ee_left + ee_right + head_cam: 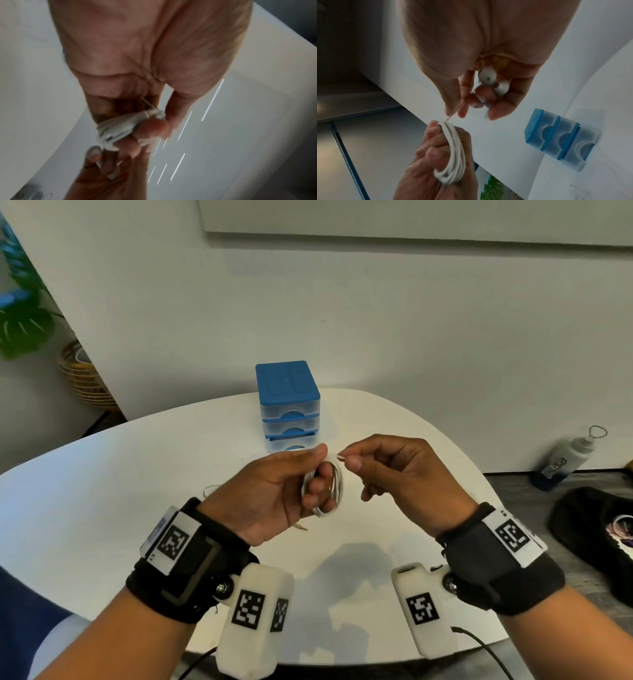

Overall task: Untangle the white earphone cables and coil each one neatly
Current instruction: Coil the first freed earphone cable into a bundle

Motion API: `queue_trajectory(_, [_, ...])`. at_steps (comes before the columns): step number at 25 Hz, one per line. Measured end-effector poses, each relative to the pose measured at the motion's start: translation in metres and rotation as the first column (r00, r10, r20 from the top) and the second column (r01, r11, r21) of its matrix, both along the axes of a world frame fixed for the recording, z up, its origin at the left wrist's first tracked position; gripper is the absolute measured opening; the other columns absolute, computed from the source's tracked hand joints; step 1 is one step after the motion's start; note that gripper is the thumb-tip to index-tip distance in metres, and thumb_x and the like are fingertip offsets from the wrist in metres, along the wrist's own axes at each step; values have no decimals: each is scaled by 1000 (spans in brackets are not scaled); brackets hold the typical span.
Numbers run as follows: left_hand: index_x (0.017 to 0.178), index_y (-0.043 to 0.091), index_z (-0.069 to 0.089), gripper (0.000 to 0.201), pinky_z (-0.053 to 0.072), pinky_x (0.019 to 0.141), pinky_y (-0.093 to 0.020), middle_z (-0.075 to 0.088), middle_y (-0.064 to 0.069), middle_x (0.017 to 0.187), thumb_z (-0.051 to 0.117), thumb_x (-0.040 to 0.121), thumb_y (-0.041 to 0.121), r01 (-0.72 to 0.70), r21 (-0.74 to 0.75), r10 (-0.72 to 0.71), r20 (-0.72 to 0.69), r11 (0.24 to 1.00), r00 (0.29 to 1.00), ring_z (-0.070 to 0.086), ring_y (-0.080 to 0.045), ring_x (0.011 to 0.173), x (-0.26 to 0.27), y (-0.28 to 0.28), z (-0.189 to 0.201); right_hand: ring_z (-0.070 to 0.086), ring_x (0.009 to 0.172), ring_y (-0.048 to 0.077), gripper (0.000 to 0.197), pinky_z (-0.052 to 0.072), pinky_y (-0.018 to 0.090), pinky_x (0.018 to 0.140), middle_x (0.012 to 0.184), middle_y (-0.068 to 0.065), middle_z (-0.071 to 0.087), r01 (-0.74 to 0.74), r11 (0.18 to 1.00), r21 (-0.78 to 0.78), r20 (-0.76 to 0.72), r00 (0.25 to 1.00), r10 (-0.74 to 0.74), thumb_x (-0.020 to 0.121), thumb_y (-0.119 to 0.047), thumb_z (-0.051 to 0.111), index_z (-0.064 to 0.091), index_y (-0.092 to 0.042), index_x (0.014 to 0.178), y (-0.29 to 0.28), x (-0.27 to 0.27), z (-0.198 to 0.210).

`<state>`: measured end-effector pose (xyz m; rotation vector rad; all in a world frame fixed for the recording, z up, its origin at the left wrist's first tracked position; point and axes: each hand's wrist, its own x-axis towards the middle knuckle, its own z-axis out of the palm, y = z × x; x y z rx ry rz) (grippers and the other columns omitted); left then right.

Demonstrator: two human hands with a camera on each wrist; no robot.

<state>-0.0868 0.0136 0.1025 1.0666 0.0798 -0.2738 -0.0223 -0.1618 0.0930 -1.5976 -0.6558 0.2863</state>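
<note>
From the head camera, two forearms reach up from the bottom of the frame over a white tabletop (102, 491). At the centre, the left hand (270, 491) has its grip closed around a coil of white earphone cable (329, 487), the loops wound round its curled fingers and pinned by the thumb on top. Just right of it, the right hand (394, 470) pinches a short free end of the same cable between thumb and forefinger, almost touching the coil. A gold plug (301, 528) lies on the tabletop below the left hand, and a thin loop of white cable (210, 489) shows at the left of that hand. A small blue drawer chest (289, 405) stands behind the hands, above centre. At the far right sit a white bottle (565, 457) and a black bag (596, 535).

From the left wrist camera, blurred, the left hand (137, 60) fills the upper frame. Its fingertips grasp the bunched cable (120, 129) at centre, and the right hand's fingers (96, 152) meet it from the lower left.

From the right wrist camera, the right hand (479, 54) fills the top. Two white earbuds (494, 81) sit tucked in its curled fingers at centre, while thumb and forefinger pinch a thin strand leading down to the coil (453, 155), which the left hand (433, 162) holds at lower centre. The drawer chest (556, 138) appears at the right.
</note>
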Motion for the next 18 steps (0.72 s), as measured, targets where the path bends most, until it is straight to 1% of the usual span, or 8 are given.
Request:
queue_trajectory(3, [67,8,60,30,51,56,-24,46,-1,55,52,87,29,-101,28,101,16,994,995,40,-9,43,4,4,-1,65,67,14,21,56,26,65,77,0,73,-49,999,-5,-58,997,48,76,-27,67,75,-16,92,4,-4,-6])
queue_trajectory(5, [71,8,58,30,51,56,-24,45,-2,56,51,89,30,-136,93,134,27,986,991,40,-9,45,6,4,-2,68,68,15,20,58,29,68,81,-3,76,-41,997,-67,-13,999,40,79,-29,68,75,-18,94,9,-9,-8])
queue_trajectory(7, [72,7,56,31,51,56,-24,44,-3,56,49,92,30,-162,125,160,26,979,987,42,-10,47,7,4,-4,67,64,8,11,57,26,64,77,-8,74,31,990,-134,79,997,-20,84,-25,70,75,-20,92,15,-12,-9])
queue_trajectory(9, [73,6,55,33,51,56,-24,43,-3,55,46,96,28,-176,125,175,20,976,984,44,-10,47,8,3,-5,62,59,3,5,52,19,58,68,-11,70,95,983,-157,107,991,-78,87,-20,69,74,-18,88,18,-14,-11])
queue_trajectory(12, [75,4,57,32,54,60,-25,46,-3,56,46,97,26,-198,135,197,19,971,980,42,-10,48,9,-2,-6,59,57,2,9,47,15,55,66,-6,66,117,975,-188,117,989,-96,91,-16,64,70,-14,85,17,-13,-12])
queue_trajectory(14, [77,4,59,32,55,62,-25,49,-2,55,47,97,25,-231,139,230,19,963,973,45,-10,49,11,-6,-7,59,56,2,10,47,14,54,62,-10,65,111,973,-204,112,990,-90,93,-16,61,67,-17,84,17,-11,-11])
queue_trajectory(16, [76,4,59,32,54,61,-24,50,-2,55,48,97,25,-261,131,261,17,956,965,46,-9,48,12,-8,-9,58,54,2,8,47,16,53,60,-12,66,124,976,-179,64,991,-114,92,-16,62,67,-18,87,18,-10,-15])
queue_trajectory(18, [73,5,55,33,50,59,-25,47,-3,55,47,97,26,-266,136,265,21,954,964,44,-9,47,12,-9,-12,59,57,5,10,48,21,52,72,-5,69,79,984,-157,-38,996,-86,93,-17,62,69,-15,100,20,-11,-18])
